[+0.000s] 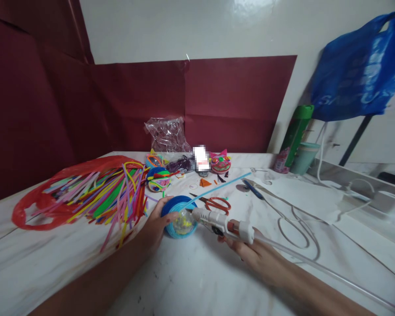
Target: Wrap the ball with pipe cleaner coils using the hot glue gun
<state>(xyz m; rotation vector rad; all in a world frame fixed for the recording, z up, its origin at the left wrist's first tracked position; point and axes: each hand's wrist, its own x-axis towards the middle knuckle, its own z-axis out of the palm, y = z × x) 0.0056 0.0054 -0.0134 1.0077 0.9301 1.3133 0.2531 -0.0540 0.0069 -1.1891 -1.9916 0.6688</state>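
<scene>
Pale wall (171, 30), light glare (258, 6) up top; maroon sheeting (237, 101); marble-patterned tabletop (191, 285).

no word legible anywhere. blue bag (344, 66) at 2 o'clock: white lettering (371, 74) climbing its right part, creased and blurred; lowest stroke might be a "c", not certain. paler row left of that, unreadable too. green can (292, 137) at 3 o'clock: pinkish label toward its base, print too small. white block (201, 156) at dial centre: pixelated, reddish streak, any text lost.
</scene>
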